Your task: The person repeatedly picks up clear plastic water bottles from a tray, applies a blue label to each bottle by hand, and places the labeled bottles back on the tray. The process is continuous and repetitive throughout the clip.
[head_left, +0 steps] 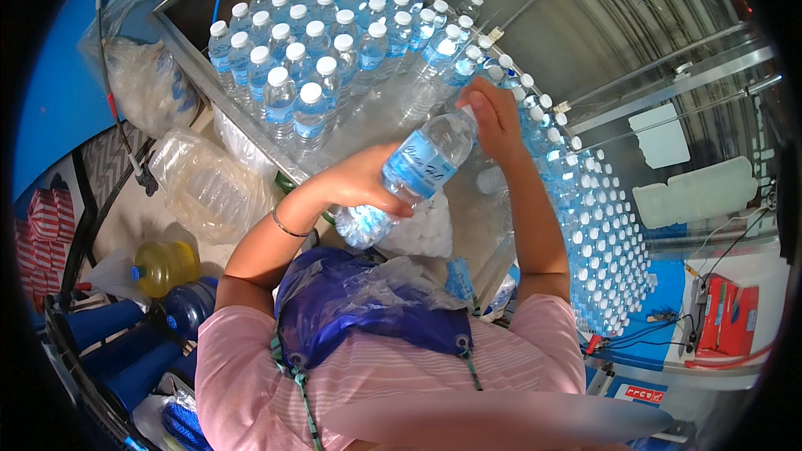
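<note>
A clear plastic water bottle (430,154) with a blue label is held aslant in front of my chest, its base toward the lower left. My left hand (365,177) wraps round its lower body. At the bottle's top, the fingers of my right hand (494,121) are closed on the neck end, hiding the cap. Just beyond both hands lies a metal work table (359,129). On its far left part stand many capped bottles (311,108) with white tops, packed upright. Below the held bottle is a white heap (422,230), its pieces too blurred to name.
A long row of white-capped bottles (597,234) curves along the right. Crumpled clear plastic bags (213,188) lie at the left, near a yellowish water jug (167,269) and a blue jug (190,309). Cables run beside a red case (727,317) at the far right.
</note>
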The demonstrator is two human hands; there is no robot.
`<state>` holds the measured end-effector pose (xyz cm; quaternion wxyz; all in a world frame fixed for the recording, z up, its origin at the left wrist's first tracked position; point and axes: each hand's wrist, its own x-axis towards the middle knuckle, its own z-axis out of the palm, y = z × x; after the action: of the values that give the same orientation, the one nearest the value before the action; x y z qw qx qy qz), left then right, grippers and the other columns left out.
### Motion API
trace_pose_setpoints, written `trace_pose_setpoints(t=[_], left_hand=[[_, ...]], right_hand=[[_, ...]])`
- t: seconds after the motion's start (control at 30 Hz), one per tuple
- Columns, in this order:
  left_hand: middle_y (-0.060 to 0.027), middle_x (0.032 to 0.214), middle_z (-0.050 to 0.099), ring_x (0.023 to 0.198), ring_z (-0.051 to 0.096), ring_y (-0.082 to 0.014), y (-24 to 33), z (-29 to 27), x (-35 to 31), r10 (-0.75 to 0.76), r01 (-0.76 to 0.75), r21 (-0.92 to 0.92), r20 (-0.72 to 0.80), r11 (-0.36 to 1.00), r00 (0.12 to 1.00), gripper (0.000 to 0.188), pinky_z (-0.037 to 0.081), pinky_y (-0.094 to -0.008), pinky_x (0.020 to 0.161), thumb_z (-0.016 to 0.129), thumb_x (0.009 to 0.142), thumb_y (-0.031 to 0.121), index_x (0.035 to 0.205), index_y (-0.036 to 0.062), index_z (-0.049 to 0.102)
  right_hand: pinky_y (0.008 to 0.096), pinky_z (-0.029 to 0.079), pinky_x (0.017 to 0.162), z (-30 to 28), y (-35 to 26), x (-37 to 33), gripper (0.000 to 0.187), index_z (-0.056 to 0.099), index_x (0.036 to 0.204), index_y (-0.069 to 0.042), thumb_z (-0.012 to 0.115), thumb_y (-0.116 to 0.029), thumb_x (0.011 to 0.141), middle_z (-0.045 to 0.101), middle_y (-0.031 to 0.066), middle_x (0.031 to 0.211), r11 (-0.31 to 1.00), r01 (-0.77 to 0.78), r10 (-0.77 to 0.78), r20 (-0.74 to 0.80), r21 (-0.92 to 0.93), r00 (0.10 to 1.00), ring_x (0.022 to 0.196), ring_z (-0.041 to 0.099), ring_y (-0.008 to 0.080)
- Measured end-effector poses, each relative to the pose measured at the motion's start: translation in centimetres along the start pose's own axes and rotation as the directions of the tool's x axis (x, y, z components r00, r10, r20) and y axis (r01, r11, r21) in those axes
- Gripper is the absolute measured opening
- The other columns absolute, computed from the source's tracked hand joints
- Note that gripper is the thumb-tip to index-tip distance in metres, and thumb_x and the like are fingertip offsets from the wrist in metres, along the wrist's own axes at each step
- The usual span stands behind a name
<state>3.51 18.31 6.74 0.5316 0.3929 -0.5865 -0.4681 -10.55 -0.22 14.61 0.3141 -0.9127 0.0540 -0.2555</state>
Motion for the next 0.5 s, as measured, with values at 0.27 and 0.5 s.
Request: trace_pose_setpoints(t=[0.27, 0.5], left_hand=[[-0.0296, 0.096, 0.064, 0.087, 0.064, -0.0451, -3.7, 0.0, 1.2, 0.026, 0.407, 0.606, -0.577, 0.684, 0.816, 0.078, 0.053, -0.0463, 0.075, 0.083, 0.063, 0.024, 0.125, -0.0029, 0.044], [-0.0288, 0.111, 0.059, 0.095, 0.063, -0.0439, -11.3, -1.6, -0.1, -0.262, 0.639, 0.526, -0.620, 0.562, 0.740, 0.064, 0.052, -0.0465, 0.083, 0.079, 0.073, 0.018, 0.122, -0.0056, 0.044]], right_hand=[[0.0442, 0.046, 0.057, 4.0, 2.7, 2.4, 0.033, 0.054, 0.091, -0.007, 0.052, -0.040, 0.097, 0.060, 0.0151, 0.064, 0.948, -0.150, 0.172, 0.054, -0.281, 0.984, 0.065, 0.062, 0.0373], [0.0433, 0.047, 0.052, 10.2, 6.0, 5.8, 0.026, 0.053, 0.084, -0.009, 0.066, -0.031, 0.088, 0.059, 0.0100, 0.059, 0.824, 0.100, -0.155, -0.053, -0.558, 0.986, 0.058, 0.061, 0.0328]])
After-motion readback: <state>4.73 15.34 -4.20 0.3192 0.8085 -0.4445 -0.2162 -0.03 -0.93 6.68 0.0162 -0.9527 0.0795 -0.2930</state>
